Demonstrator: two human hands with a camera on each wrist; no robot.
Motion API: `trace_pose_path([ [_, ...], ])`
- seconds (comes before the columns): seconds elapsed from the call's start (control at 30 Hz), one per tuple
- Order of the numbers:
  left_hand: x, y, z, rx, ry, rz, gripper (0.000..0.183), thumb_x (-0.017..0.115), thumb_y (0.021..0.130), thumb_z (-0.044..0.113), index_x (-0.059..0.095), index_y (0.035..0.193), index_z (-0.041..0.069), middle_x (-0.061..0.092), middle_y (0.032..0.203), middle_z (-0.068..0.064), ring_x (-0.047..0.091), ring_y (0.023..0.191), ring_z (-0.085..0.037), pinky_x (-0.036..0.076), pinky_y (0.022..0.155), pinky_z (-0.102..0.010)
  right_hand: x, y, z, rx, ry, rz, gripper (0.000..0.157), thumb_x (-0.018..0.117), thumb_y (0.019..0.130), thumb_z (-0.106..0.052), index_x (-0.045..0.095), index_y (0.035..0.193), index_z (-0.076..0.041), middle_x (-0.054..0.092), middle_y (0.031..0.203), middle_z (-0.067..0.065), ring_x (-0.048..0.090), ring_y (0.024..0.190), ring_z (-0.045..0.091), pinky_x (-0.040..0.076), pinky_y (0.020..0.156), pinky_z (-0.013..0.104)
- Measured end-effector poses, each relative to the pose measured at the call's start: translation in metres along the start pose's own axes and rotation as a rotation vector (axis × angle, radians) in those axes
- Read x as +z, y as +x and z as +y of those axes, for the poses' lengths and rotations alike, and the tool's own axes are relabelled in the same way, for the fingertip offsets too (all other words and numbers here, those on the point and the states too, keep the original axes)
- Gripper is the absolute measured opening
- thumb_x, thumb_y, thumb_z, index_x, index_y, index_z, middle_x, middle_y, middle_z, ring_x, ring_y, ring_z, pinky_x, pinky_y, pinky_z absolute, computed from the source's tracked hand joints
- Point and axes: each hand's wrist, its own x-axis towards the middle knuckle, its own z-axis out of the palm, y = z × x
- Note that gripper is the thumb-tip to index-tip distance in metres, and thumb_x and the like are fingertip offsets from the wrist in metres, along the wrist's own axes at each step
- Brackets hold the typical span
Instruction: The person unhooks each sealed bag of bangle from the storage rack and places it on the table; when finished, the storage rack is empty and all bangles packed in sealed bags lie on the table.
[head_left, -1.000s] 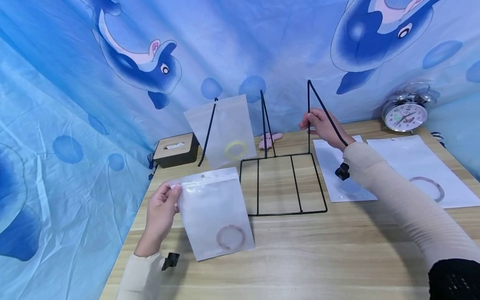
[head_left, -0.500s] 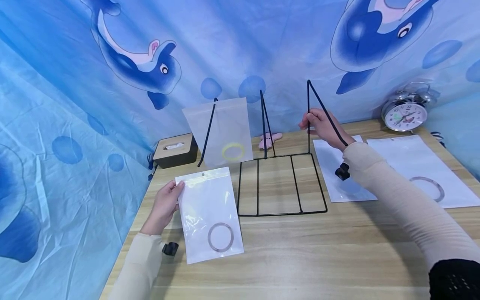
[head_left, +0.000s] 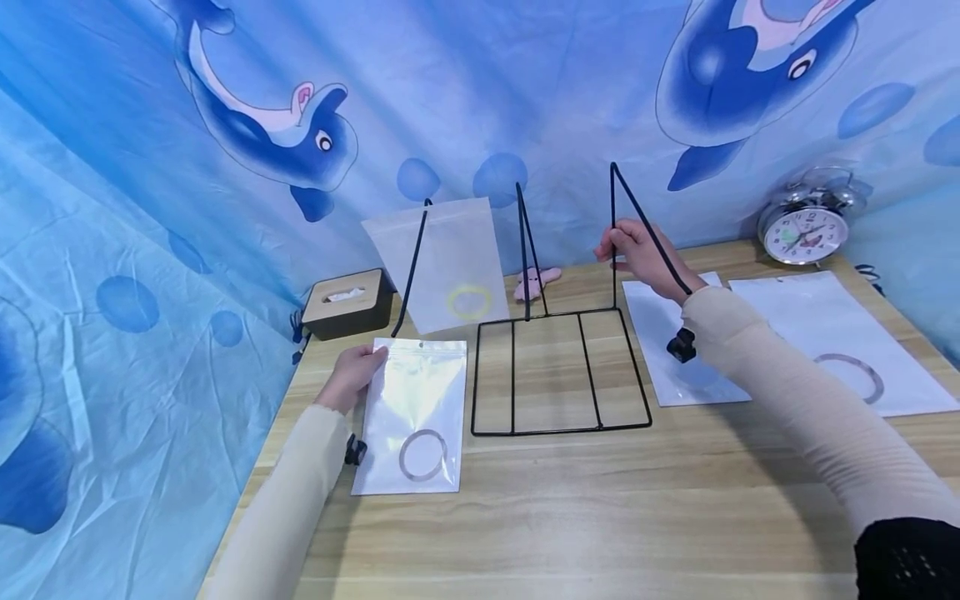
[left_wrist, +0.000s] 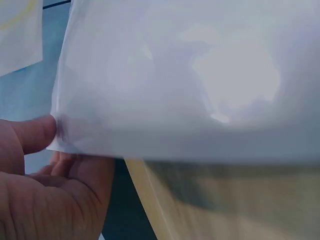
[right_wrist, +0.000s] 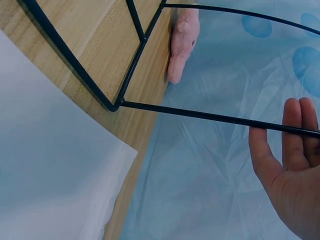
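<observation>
A white zip bag (head_left: 442,400) with a mauve bangle (head_left: 401,457) showing near its bottom is pinched at its upper left corner by my left hand (head_left: 352,377); that grip shows in the left wrist view too. Whether the bag touches the table cannot be told. A black wire rack (head_left: 522,250) with three bent arms stands at the middle back. My right hand (head_left: 647,254) holds its right upright, thumb against the rod (right_wrist: 200,115) in the right wrist view. On the rack's left arm hangs another white bag (head_left: 435,258) with a yellow bangle (head_left: 450,303).
Two more white bags (head_left: 678,350) lie flat on the wooden table (head_left: 570,517) at the right, one with a mauve bangle. A tissue box (head_left: 348,304) sits back left, a pink plush toy (head_left: 531,285) behind the rack, an alarm clock (head_left: 806,233) back right. A blue dolphin-print curtain (head_left: 465,83) surrounds the table.
My left hand has brought its bag from tilted to nearly straight, turning it, with the hand shifting slightly up and right. The hanging bag has swung a little. The right hand stays on the rack.
</observation>
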Motion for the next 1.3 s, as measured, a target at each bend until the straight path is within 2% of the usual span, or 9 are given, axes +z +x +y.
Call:
trace_pose_path([
  [0.1,0.006,0.010,0.011,-0.002,-0.003,0.015,0.052,0.046,0.107,0.034,0.043,0.149,0.004,0.045,0.144,-0.018,0.044,0.129,-0.034,0.036,0.109,-0.048,0.000,-0.001,0.001,0.001,0.001,-0.002,0.041,0.041,0.107,-0.036,0.056,0.108,0.002,0.060,0.112,0.018,0.058,0.107,0.026,0.040,0.104,0.057],
  [0.27,0.015,0.022,0.025,0.054,-0.033,0.060,0.043,0.047,0.106,0.020,0.051,0.142,-0.002,0.045,0.143,-0.020,0.045,0.125,-0.033,0.038,0.107,-0.044,0.001,-0.002,0.000,-0.003,0.005,0.003,0.040,0.040,0.108,-0.035,0.055,0.107,0.003,0.059,0.112,0.018,0.058,0.107,0.027,0.040,0.104,0.057],
  [0.4,0.016,0.030,0.027,0.099,-0.030,0.125,0.039,0.049,0.105,0.018,0.055,0.133,-0.009,0.047,0.138,-0.024,0.046,0.120,-0.034,0.042,0.099,-0.041,0.005,-0.004,-0.003,0.003,-0.019,0.010,0.037,0.038,0.109,-0.032,0.055,0.106,0.002,0.058,0.111,0.017,0.057,0.106,0.027,0.041,0.103,0.057],
  [0.5,0.013,0.033,0.027,0.101,-0.034,0.135,0.045,0.049,0.106,0.021,0.051,0.141,-0.006,0.046,0.142,-0.024,0.046,0.123,-0.034,0.042,0.099,-0.043,0.008,-0.005,-0.006,0.011,-0.029,0.008,0.036,0.038,0.110,-0.030,0.055,0.106,0.002,0.059,0.111,0.017,0.057,0.106,0.027,0.042,0.103,0.057],
  [0.67,0.012,0.030,0.031,0.125,-0.001,0.092,0.055,0.046,0.107,0.025,0.033,0.154,-0.002,0.035,0.155,-0.022,0.037,0.140,-0.036,0.034,0.112,-0.047,0.007,-0.003,-0.003,0.013,-0.030,0.007,0.036,0.039,0.110,-0.030,0.055,0.106,0.001,0.060,0.110,0.017,0.058,0.106,0.026,0.042,0.103,0.056],
  [0.9,0.016,0.014,0.042,0.240,0.020,0.065,0.051,0.042,0.108,0.021,0.035,0.151,-0.005,0.038,0.153,-0.025,0.036,0.140,-0.037,0.031,0.114,-0.045,0.002,-0.002,0.001,-0.029,-0.024,0.037,0.039,0.040,0.108,-0.033,0.056,0.107,0.002,0.061,0.109,0.017,0.059,0.104,0.026,0.043,0.101,0.056],
  [1.03,0.009,-0.004,0.053,0.300,-0.133,0.009,0.050,0.042,0.109,0.027,0.037,0.153,0.003,0.040,0.154,-0.019,0.040,0.140,-0.031,0.035,0.112,-0.042,0.002,-0.002,0.002,-0.021,-0.031,0.025,0.038,0.040,0.108,-0.031,0.056,0.107,0.003,0.060,0.111,0.018,0.059,0.105,0.026,0.044,0.101,0.056],
  [1.17,-0.003,-0.036,0.075,0.507,-0.397,-0.042,0.053,0.042,0.109,0.034,0.039,0.153,0.004,0.043,0.153,-0.017,0.042,0.139,-0.028,0.033,0.114,-0.040,0.002,0.000,0.004,-0.014,-0.033,0.023,0.037,0.039,0.109,-0.028,0.057,0.108,0.004,0.061,0.111,0.019,0.059,0.105,0.028,0.044,0.100,0.055],
  [1.3,-0.014,-0.065,0.097,0.719,-0.448,-0.028,0.057,0.044,0.107,0.042,0.044,0.151,0.006,0.045,0.151,-0.014,0.041,0.139,-0.026,0.027,0.117,-0.042,0.002,-0.001,0.004,-0.018,-0.037,0.037,0.038,0.039,0.109,-0.028,0.058,0.108,0.004,0.061,0.110,0.018,0.059,0.104,0.028,0.045,0.097,0.053],
])
